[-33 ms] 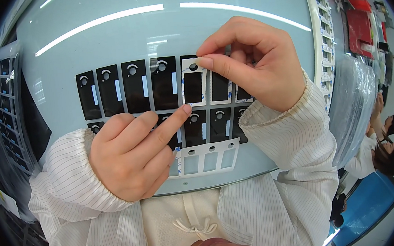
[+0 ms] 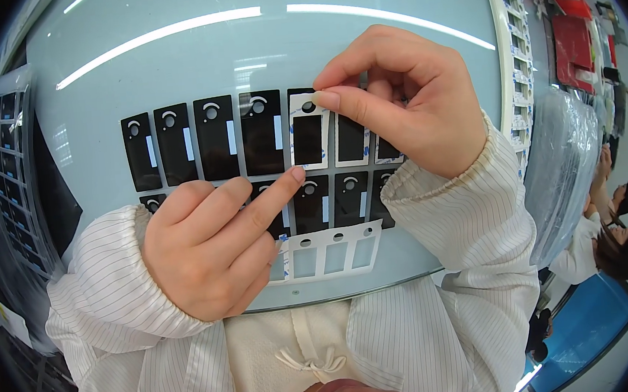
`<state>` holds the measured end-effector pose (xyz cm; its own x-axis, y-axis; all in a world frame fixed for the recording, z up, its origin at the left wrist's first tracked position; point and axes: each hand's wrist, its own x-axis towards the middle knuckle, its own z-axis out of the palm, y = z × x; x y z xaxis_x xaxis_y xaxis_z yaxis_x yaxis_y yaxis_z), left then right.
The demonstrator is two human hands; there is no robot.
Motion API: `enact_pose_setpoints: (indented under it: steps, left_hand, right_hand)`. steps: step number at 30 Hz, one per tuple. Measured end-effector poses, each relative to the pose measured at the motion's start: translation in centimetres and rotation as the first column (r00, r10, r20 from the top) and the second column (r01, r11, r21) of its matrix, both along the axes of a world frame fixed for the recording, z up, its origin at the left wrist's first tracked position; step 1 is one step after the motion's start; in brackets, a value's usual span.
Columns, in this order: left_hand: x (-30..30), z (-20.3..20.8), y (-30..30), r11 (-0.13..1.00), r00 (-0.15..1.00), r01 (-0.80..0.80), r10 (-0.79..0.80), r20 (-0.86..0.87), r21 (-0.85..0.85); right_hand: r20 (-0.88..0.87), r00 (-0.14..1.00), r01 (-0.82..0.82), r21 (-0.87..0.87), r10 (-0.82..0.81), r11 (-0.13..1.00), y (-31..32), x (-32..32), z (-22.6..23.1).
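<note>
A white adhesive frame (image 2: 295,155) with blue marks lies over a black rectangular panel (image 2: 309,138) in the upper row. My right hand (image 2: 413,90) pinches the frame's top right corner between thumb and index finger. From below, my left hand (image 2: 217,242) stretches its index finger to the frame's bottom edge; its other fingers are loosely curled and no object shows in them. Left of the frame stand several bare black panels (image 2: 218,148), each with a round hole. To its right, another white frame (image 2: 338,149) sits on a panel, partly covered by my right hand.
A second row of black panels (image 2: 313,215) runs below, partly behind my left hand. Near the table's front edge lies a white sheet of frames (image 2: 335,269). Plastic-wrapped panels (image 2: 10,178) are at the left; clear plastic bags (image 2: 562,167) and a white strip (image 2: 503,52) at the right.
</note>
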<state>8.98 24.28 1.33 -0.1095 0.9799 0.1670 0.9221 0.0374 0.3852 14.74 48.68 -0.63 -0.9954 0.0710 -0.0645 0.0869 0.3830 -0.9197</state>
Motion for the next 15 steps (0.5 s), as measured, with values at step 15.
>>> enact_pose_setpoints:
  steps: [15]
  left_hand:
    - [-0.1,-0.11,-0.07,1.0,1.0,0.005,-0.005,0.025,0.025]
  right_hand:
    - [-0.013,1.0,-0.016,0.043,0.017,0.999,-0.03,-0.03,-0.16]
